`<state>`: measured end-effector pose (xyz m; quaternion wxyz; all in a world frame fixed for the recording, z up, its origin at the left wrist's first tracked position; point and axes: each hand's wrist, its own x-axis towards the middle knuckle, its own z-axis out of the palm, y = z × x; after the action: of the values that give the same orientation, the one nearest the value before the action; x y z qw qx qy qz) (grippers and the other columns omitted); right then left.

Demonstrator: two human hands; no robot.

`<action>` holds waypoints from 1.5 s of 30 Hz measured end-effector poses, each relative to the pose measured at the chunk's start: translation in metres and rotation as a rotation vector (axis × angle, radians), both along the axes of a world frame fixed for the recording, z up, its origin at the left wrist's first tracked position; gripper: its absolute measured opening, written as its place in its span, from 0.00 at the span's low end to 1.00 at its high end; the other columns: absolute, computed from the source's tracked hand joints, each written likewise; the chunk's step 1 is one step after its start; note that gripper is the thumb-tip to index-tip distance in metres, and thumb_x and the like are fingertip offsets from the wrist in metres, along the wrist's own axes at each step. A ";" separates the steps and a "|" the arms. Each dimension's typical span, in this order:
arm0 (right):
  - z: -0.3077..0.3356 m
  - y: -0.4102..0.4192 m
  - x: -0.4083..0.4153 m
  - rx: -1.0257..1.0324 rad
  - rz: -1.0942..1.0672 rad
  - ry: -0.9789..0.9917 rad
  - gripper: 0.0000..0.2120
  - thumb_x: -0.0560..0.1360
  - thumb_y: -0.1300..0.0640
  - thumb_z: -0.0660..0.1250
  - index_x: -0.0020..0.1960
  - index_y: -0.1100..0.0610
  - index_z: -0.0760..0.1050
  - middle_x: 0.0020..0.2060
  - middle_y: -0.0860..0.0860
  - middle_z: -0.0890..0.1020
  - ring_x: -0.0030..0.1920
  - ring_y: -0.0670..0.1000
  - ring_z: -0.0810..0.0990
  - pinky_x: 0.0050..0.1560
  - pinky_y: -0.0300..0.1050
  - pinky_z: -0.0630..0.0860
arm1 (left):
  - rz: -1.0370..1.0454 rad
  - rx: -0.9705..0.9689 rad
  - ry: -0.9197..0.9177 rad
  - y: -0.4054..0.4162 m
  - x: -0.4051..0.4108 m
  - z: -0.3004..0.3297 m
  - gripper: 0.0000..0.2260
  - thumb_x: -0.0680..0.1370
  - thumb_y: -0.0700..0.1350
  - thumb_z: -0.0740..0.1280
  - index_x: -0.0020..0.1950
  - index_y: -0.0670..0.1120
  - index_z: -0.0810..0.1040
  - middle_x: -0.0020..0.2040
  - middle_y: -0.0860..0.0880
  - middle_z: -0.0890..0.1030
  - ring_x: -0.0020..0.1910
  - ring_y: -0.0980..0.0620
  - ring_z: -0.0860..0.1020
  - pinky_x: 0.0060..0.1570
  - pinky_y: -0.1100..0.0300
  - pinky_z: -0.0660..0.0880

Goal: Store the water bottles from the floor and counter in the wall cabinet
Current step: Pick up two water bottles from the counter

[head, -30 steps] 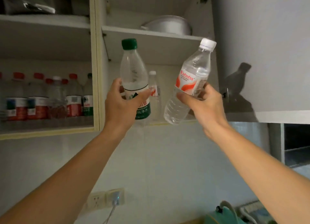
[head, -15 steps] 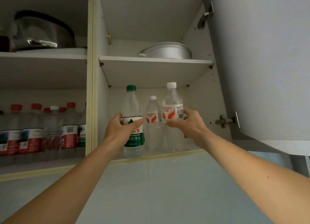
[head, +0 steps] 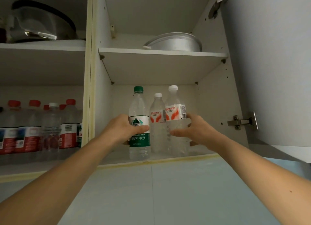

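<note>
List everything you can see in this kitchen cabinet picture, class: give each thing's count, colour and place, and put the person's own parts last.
green-capped bottle: 1, clear, green label, right compartment, lower shelf
white-capped bottles: 2, clear, red-white labels, right of it
stored bottles: several, mostly red caps, left compartment
metal basin: 1, silver, upper right shelf
pot lid: 1, steel, upper left shelf
cabinet door: 1, grey, open, right
hinge: 1, metal
left hand: grips green-capped bottle
right hand: grips rightmost white-capped bottle
</note>
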<state>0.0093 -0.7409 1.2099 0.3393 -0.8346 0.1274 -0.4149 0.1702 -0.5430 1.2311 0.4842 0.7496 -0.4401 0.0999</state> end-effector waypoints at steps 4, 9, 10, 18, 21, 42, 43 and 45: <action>0.000 -0.008 0.006 0.025 0.009 0.038 0.30 0.66 0.48 0.81 0.62 0.45 0.70 0.51 0.47 0.82 0.48 0.50 0.83 0.38 0.43 0.82 | 0.046 -0.026 -0.058 -0.021 0.002 -0.008 0.19 0.73 0.54 0.76 0.57 0.48 0.74 0.51 0.50 0.81 0.50 0.49 0.82 0.49 0.49 0.83; 0.001 -0.018 0.018 0.023 -0.022 0.068 0.29 0.67 0.49 0.81 0.60 0.43 0.67 0.51 0.46 0.79 0.49 0.50 0.81 0.38 0.43 0.80 | 0.149 -0.030 -0.168 -0.054 0.001 -0.010 0.24 0.72 0.56 0.76 0.59 0.47 0.70 0.51 0.50 0.76 0.44 0.53 0.76 0.33 0.62 0.73; 0.001 -0.021 0.019 0.027 -0.026 0.070 0.29 0.67 0.49 0.81 0.60 0.43 0.67 0.51 0.46 0.79 0.49 0.50 0.80 0.37 0.43 0.79 | 0.163 -0.020 -0.176 -0.059 0.002 -0.009 0.25 0.72 0.57 0.76 0.59 0.46 0.70 0.51 0.50 0.76 0.44 0.52 0.76 0.32 0.63 0.71; 0.002 -0.034 0.034 0.042 -0.050 0.064 0.29 0.69 0.53 0.80 0.62 0.46 0.66 0.49 0.45 0.76 0.48 0.48 0.78 0.40 0.44 0.78 | 0.167 -0.025 -0.139 -0.085 0.006 -0.009 0.27 0.73 0.56 0.76 0.63 0.43 0.70 0.59 0.44 0.79 0.48 0.49 0.77 0.34 0.62 0.72; 0.002 -0.037 0.041 0.029 -0.060 0.057 0.31 0.70 0.54 0.80 0.67 0.51 0.69 0.56 0.49 0.78 0.55 0.53 0.79 0.50 0.51 0.81 | 0.159 -0.036 -0.125 -0.093 0.008 -0.009 0.27 0.73 0.55 0.76 0.64 0.42 0.71 0.60 0.43 0.80 0.48 0.49 0.77 0.33 0.63 0.71; -0.011 -0.035 0.036 -0.098 -0.094 0.085 0.28 0.73 0.53 0.77 0.70 0.53 0.70 0.61 0.52 0.79 0.60 0.53 0.78 0.62 0.53 0.78 | 0.211 -0.008 -0.251 -0.087 0.002 -0.018 0.11 0.78 0.51 0.72 0.52 0.45 0.76 0.54 0.43 0.83 0.39 0.53 0.79 0.36 0.58 0.77; -0.013 -0.033 0.035 -0.111 -0.121 0.067 0.28 0.73 0.52 0.76 0.69 0.53 0.70 0.60 0.51 0.79 0.57 0.51 0.79 0.57 0.49 0.79 | 0.204 -0.027 -0.254 -0.082 0.000 -0.020 0.10 0.78 0.51 0.72 0.48 0.47 0.74 0.52 0.44 0.83 0.37 0.55 0.77 0.33 0.60 0.75; -0.015 -0.023 0.027 -0.145 -0.210 -0.002 0.28 0.75 0.50 0.75 0.70 0.53 0.69 0.56 0.48 0.79 0.51 0.48 0.78 0.46 0.40 0.75 | 0.182 -0.080 -0.238 -0.070 -0.008 -0.022 0.12 0.78 0.53 0.72 0.48 0.48 0.72 0.49 0.47 0.80 0.37 0.56 0.78 0.33 0.60 0.75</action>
<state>0.0362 -0.7636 1.1946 0.2328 -0.8387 0.1832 -0.4570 0.1627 -0.6133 1.2095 0.4470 0.7495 -0.4200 0.2489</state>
